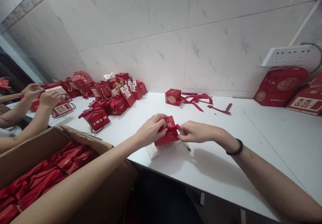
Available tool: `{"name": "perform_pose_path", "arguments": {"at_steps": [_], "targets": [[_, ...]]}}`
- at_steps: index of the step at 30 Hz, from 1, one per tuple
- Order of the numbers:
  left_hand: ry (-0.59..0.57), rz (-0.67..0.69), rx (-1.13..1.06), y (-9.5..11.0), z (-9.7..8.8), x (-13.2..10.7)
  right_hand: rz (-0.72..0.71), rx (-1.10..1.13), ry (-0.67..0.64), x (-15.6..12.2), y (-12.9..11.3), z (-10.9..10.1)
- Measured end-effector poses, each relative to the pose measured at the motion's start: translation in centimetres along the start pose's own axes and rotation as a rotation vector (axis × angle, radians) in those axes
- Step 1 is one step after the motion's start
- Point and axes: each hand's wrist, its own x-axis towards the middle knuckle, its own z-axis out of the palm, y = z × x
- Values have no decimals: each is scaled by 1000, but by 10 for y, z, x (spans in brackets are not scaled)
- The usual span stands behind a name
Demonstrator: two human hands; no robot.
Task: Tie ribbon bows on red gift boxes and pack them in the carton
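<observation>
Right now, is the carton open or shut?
Open: no lid covers the carton, and the red boxes inside show from above.

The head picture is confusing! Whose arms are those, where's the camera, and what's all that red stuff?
There's no robot here. The camera sits on a person's head, looking forward and down, so the two big arms are that person's own. The left fingers grip a red box, and the right fingers pinch its ribbon. On the white table lie more red boxes and loose ribbons. An open carton holds lots of red things with ribbons. The hands far left are somebody else's.
</observation>
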Motion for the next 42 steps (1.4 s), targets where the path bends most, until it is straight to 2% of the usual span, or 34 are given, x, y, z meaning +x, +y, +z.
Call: {"name": "perform_pose_path", "arguments": {"at_steps": [8, 12, 15, 18, 22, 24, 27, 30, 35, 42], "targets": [[-2, -32, -33, 1, 0, 1, 42, -65, -80, -14, -4, -8], [1, -78, -124, -1, -3, -1, 90, -103, -97, -22, -10, -13], [-36, -94, -212, -1, -9, -3, 120, -240, 104, -27, -22, -13], [-79, -92, -264, -1, -15, -4, -40, -379, 338, -22, -35, -1], [-76, -99, -328, -3, -17, -4, -339, -725, 539, 1, -40, 38], [-79, -103, -345, -4, -17, -3, -408, -891, 613, 13, -37, 58], [-89, -100, -358, -5, -17, -3, -465, -1007, 723, 24, -34, 79], [-77, -102, -358, -4, -16, -4, -484, -1035, 809, 27, -31, 85], [-51, -87, -333, -1, -15, -4, -446, -1020, 902, 28, -28, 84], [2, -67, -286, -4, -8, -3, -559, -970, 910, 27, -29, 87]]}}
